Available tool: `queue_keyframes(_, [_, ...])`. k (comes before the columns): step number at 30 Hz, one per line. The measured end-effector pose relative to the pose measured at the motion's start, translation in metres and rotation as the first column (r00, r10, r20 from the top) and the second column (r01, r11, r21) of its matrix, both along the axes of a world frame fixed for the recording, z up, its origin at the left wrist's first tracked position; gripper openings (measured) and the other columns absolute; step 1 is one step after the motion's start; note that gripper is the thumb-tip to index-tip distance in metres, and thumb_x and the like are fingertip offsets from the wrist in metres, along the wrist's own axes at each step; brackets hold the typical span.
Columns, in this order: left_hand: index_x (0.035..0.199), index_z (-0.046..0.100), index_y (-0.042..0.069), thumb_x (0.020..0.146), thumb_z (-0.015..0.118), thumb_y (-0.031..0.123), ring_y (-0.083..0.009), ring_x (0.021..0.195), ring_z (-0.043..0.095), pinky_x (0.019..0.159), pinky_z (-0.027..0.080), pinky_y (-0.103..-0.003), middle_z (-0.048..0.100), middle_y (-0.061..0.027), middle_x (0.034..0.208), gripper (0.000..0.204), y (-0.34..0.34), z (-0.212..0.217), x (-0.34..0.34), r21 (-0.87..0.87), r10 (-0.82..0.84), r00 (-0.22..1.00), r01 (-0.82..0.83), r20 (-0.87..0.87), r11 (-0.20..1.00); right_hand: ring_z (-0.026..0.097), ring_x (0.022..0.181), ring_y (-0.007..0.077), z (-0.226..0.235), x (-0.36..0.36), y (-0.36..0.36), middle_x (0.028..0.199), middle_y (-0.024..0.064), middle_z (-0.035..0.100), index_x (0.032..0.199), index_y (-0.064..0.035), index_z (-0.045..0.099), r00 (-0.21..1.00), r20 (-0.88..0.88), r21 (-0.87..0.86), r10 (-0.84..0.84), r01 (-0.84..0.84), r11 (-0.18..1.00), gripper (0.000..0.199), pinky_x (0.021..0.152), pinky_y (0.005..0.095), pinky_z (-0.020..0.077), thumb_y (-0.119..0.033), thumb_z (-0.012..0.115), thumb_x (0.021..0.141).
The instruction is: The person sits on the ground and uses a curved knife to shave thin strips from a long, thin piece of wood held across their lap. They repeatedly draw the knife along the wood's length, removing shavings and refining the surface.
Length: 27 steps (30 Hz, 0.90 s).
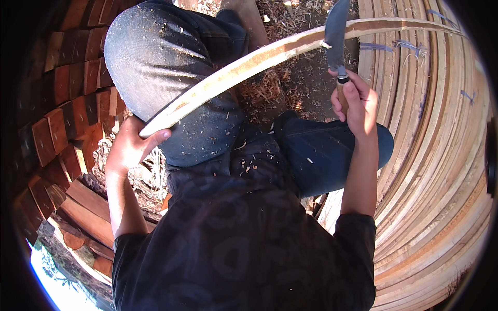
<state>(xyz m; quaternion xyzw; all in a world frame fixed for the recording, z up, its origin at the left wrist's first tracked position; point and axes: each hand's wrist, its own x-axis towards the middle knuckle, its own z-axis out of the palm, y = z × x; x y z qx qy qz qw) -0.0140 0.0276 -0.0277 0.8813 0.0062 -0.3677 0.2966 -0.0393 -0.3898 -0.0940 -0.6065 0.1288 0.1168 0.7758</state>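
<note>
My left hand (pixel 132 145) grips the near end of a long, pale wooden strip (pixel 270 54) that runs up and to the right across my left knee. My right hand (pixel 358 101) is closed around the wooden handle of a broad dark-bladed knife (pixel 336 31). The blade points upward and its edge rests against the strip's upper side. Both jean legs (pixel 155 57) are dusted with fine wood shavings.
A large stack of similar light wooden strips (pixel 436 171) fills the right side. Stacked reddish-brown wood blocks (pixel 62 103) form a wall at left. Shavings and chips (pixel 290 88) cover the ground between my knees.
</note>
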Motion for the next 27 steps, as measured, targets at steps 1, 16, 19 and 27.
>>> queue_keyframes(1, [0.09, 0.069, -0.004, 0.076, 0.077, 0.038, -0.0143, 0.059, 0.058, 0.057, 0.044, -0.031, 0.061, -0.0097, 0.061, 0.045, -0.005, 0.002, 0.0, -0.02, 0.02, 1.0, -0.02, -0.01, 1.0, 0.039, 0.044, 0.0052, 0.003, 0.007, -0.009, 0.057, 0.0015, 0.045, 0.123, 0.0002, 0.053, 0.998, -0.002, 0.018, -0.069, 0.069, 0.997, 0.037, 0.042, 0.02, 0.032, -0.028, 0.046, 0.101])
queue_keyframes(16, [0.092, 0.067, -0.005, 0.074, 0.077, 0.044, -0.0228, 0.07, 0.067, 0.065, 0.049, -0.034, 0.066, -0.0158, 0.07, 0.053, -0.012, 0.013, 0.004, 0.001, 0.045, 0.998, -0.045, -0.042, 0.999, 0.041, 0.045, 0.0052, 0.002, 0.001, -0.006, 0.059, 0.0014, 0.046, 0.122, -0.0021, 0.054, 0.996, 0.045, 0.075, -0.076, 0.073, 0.995, 0.034, 0.042, 0.0197, 0.0319, -0.027, 0.046, 0.1])
queue_keyframes(19, [0.093, 0.068, -0.004, 0.074, 0.077, 0.045, -0.0235, 0.072, 0.067, 0.067, 0.05, -0.035, 0.067, -0.0157, 0.072, 0.053, -0.014, 0.018, 0.016, 0.192, -0.003, 0.975, 0.047, -0.223, 0.98, 0.039, 0.044, 0.0058, -0.007, -0.011, 0.012, 0.059, 0.0033, 0.047, 0.12, -0.0036, 0.053, 0.982, 0.004, -0.232, 0.19, -0.184, 0.955, 0.035, 0.04, 0.0212, 0.0323, -0.03, 0.041, 0.102])
queue_keyframes(27, [0.094, 0.068, -0.003, 0.074, 0.076, 0.047, -0.0239, 0.069, 0.066, 0.065, 0.049, -0.035, 0.066, -0.0151, 0.071, 0.055, -0.015, 0.018, 0.013, 0.114, 0.023, 0.987, -0.005, -0.158, 0.994, 0.04, 0.043, 0.0064, -0.002, -0.014, 0.024, 0.057, 0.003, 0.045, 0.118, -0.0021, 0.051, 0.984, -0.008, -0.188, 0.176, -0.174, 0.967, 0.036, 0.04, 0.0211, 0.033, -0.031, 0.037, 0.103])
